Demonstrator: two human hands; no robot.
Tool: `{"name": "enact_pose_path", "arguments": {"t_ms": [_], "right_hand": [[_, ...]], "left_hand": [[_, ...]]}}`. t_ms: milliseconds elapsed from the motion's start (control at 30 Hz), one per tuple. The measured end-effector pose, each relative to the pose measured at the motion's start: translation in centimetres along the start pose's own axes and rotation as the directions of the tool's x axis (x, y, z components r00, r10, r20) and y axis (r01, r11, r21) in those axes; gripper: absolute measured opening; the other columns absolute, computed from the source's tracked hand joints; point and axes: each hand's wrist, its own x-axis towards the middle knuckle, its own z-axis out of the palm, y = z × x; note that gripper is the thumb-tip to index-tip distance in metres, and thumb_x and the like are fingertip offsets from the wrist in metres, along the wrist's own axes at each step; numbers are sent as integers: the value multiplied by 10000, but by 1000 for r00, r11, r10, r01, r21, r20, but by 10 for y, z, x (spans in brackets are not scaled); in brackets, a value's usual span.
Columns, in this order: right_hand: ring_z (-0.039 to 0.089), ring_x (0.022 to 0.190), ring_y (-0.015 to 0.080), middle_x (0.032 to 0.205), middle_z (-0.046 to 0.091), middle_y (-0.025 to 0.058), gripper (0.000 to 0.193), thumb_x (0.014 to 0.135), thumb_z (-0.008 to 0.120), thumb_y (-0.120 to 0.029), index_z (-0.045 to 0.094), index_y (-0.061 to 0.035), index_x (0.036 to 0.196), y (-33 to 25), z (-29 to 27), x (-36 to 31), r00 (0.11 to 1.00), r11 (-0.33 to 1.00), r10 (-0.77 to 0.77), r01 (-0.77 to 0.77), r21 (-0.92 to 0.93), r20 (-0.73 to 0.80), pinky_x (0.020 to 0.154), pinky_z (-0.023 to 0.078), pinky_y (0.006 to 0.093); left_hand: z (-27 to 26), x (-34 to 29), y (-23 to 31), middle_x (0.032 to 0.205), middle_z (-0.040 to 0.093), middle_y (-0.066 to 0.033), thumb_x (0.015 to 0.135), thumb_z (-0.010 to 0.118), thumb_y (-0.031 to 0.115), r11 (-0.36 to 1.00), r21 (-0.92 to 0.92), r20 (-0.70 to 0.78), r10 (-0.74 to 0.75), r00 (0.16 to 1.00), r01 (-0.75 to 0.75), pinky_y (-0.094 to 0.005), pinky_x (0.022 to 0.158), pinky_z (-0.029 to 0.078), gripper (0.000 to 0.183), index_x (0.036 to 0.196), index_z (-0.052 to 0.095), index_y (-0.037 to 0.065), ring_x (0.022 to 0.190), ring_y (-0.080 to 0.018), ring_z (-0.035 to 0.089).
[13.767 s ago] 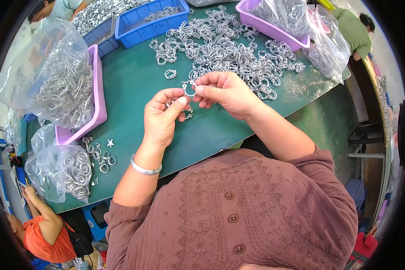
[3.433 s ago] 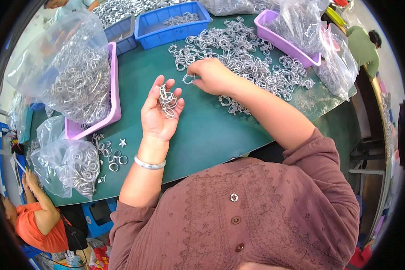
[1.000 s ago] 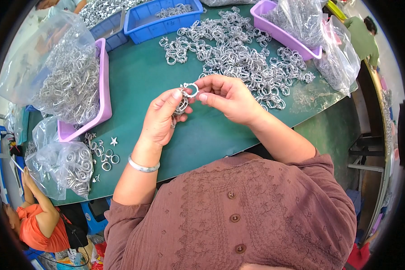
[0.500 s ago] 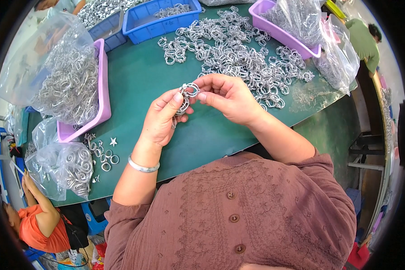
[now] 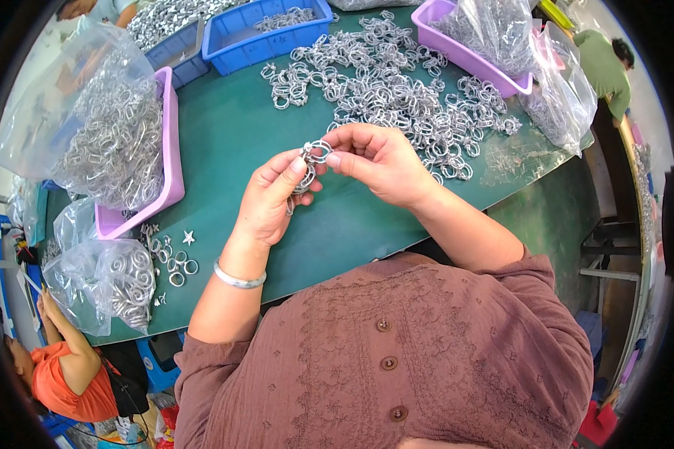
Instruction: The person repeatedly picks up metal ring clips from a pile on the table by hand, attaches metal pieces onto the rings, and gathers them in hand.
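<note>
Linked silvery metal rings (image 5: 305, 178) hang between my two hands above the green table. My left hand (image 5: 271, 187), with a pale bangle at the wrist, is closed on them, its thumb pressing from the near side. My right hand (image 5: 378, 163) pinches the upper ring (image 5: 322, 152) between thumb and fingers. Part of the ring cluster is hidden behind my left fingers. Just beyond my right hand spreads a large heap of similar ring pieces (image 5: 397, 82).
At the left, a purple tray (image 5: 174, 161) holds a plastic bag of metal pieces; loose rings (image 5: 177, 268) and a bag of spiral pieces (image 5: 131, 280) lie nearer. Blue bins (image 5: 266, 46) and another purple tray (image 5: 472, 60) stand behind. Other people are at both sides.
Almost nothing differs. Both hands keep the same hold on the linked rings, and the view has shifted very slightly.
</note>
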Motion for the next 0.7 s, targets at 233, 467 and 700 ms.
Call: {"name": "enact_pose_path", "arguments": {"t_ms": [233, 467, 700], "right_hand": [[530, 693, 45, 792, 605, 23, 141, 807, 555, -55, 573, 15, 927, 3, -3, -4, 1000, 997, -19, 17, -77, -16, 623, 431, 184], [507, 653, 56, 771, 589, 17, 124, 792, 562, -48, 582, -4, 906, 5, -4, -2, 996, 972, -79, 65, -226, -51, 591, 424, 205], [568, 690, 146, 764, 567, 63, 212, 719, 595, 16, 580, -27, 926, 6, -5, -2, 898, 730, -436, 395, -558, 65, 610, 452, 252]], "left_hand": [[5, -3, 1, 872, 599, -40, 853, 498, 188, 997, 73, -30, 23, 999, -21, -194, 557, 441, 239, 1028, 550, 33, 711, -99, 566], [-2, -2, 3, 880, 599, -41, 845, 507, 197, 994, 96, -67, 65, 996, -59, -199, 565, 434, 234, 1009, 551, 36, 710, -98, 566], [5, -3, 1, 859, 591, -2, 784, 605, 123, 935, 314, -83, 200, 976, -164, -172, 579, 399, 200, 966, 582, 42, 698, -56, 521]]}}
